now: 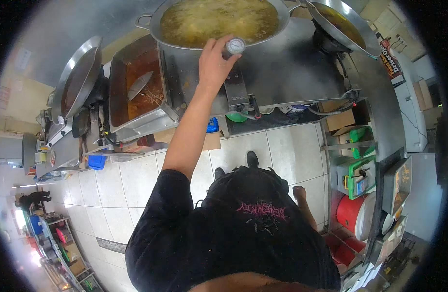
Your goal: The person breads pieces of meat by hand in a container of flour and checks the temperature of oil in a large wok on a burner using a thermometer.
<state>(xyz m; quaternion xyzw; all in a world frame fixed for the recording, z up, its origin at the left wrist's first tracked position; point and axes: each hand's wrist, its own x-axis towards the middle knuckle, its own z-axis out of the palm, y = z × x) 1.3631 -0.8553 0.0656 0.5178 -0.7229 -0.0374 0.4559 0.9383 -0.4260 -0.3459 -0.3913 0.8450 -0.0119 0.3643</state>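
My left hand [217, 60] reaches forward and grips a small round dial thermometer [236, 45] between thumb and fingers. The dial faces up at the near rim of a large metal wok [146, 22] full of bubbling yellowish oil [216, 20]. Whether the stem dips into the oil cannot be seen. Under the hand lies the steel worktop, with the front of a gas burner [237, 89] below the wok. My right hand [299, 192] hangs low beside my body, its fingers curled in; nothing shows in it.
Left of the wok, a deep metal tray [116, 98] holds reddish-brown oil and a wire-handled skimmer [139, 87]. Further woks stand at left [89, 73] and upper right [342, 22]. Shelving with green baskets [355, 182] and red buckets [348, 215] runs along the right. A person [33, 200] is far off at left.
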